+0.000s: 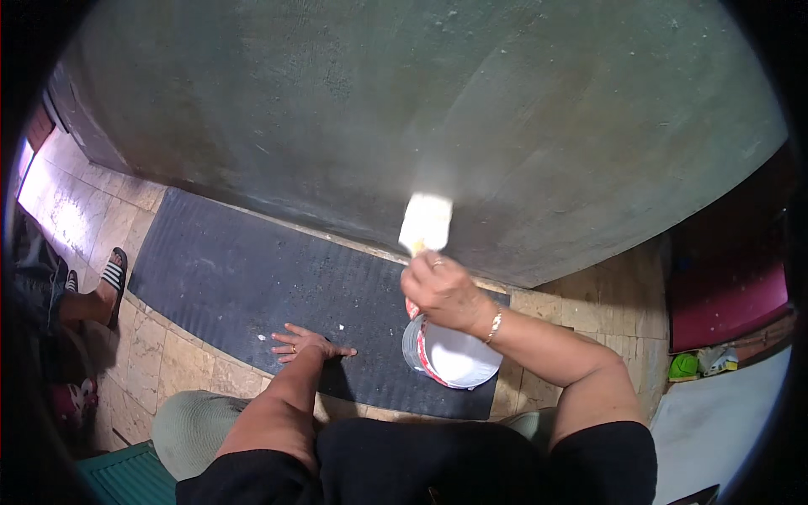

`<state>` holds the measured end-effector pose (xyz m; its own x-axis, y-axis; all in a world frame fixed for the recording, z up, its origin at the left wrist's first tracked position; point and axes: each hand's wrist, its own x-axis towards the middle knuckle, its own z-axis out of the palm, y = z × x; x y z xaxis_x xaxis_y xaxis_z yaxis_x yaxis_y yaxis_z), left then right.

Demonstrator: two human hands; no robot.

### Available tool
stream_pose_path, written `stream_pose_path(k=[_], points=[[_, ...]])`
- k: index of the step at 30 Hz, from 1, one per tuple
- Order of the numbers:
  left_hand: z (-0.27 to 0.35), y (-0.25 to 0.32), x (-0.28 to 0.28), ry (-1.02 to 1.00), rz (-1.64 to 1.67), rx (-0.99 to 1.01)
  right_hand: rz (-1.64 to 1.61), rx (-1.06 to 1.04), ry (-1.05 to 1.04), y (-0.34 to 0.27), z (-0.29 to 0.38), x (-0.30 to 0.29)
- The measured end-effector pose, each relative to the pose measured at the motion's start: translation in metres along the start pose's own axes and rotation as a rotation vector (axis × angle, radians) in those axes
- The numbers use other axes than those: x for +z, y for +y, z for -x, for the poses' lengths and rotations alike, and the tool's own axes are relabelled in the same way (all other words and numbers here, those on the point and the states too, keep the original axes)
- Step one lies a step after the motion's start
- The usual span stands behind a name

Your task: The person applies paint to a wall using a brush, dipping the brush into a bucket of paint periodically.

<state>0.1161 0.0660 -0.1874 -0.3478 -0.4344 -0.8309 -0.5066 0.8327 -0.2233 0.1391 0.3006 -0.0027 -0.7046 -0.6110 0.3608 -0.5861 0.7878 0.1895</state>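
My right hand (442, 290) grips a paintbrush (427, 221) by its handle, the red end of which shows below the fist. White paint covers the wide bristles, held up in front of the dark green-grey wall (353, 113); whether they touch it I cannot tell. Just beneath my right forearm stands a round tub (461, 356) of white paint with a red and white rim. My left hand (306, 344) rests with spread fingers on the dark ribbed rubber mat (240, 271), left of the tub, holding nothing.
At the far left, another person's foot in a striped slide sandal (113, 281) stands beside the mat on the floor tiles (183, 366). A green ridged plastic object (136, 473) lies at lower left. On the right are a pale flat surface (713, 423) and a bright green item (683, 366).
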Motion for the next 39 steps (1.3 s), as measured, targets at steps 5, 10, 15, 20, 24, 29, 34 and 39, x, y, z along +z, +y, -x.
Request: stream_pose_path(k=[5,10,15,20,24,29,34,39], points=[[0.0,0.006,0.001,-0.015,-0.035,-0.017,-0.244,0.063,-0.116,0.02,0.001,0.005],[-0.007,-0.002,0.004,0.003,-0.031,-0.029,-0.269,0.16,0.247,0.074,-0.061,-0.13],[-0.006,0.001,0.003,0.003,-0.047,-0.021,0.209,-0.108,0.722,0.085,-0.084,-0.274],[-0.008,-0.004,0.003,0.004,-0.061,-0.04,0.536,-0.017,0.904,0.1,-0.116,-0.272],[-0.002,-0.003,0.001,0.011,-0.049,-0.019,0.653,0.001,0.666,0.074,-0.108,-0.162],[-0.002,-0.001,-0.003,-0.008,-0.017,-0.007,0.204,-0.142,0.208,0.016,-0.046,-0.039],[-0.007,-0.001,-0.005,-0.03,-0.049,-0.014,-0.153,-0.032,-0.076,0.015,-0.055,-0.027],[-0.011,-0.003,-0.006,-0.046,-0.066,-0.024,-0.212,0.022,0.168,0.066,-0.125,-0.128]])
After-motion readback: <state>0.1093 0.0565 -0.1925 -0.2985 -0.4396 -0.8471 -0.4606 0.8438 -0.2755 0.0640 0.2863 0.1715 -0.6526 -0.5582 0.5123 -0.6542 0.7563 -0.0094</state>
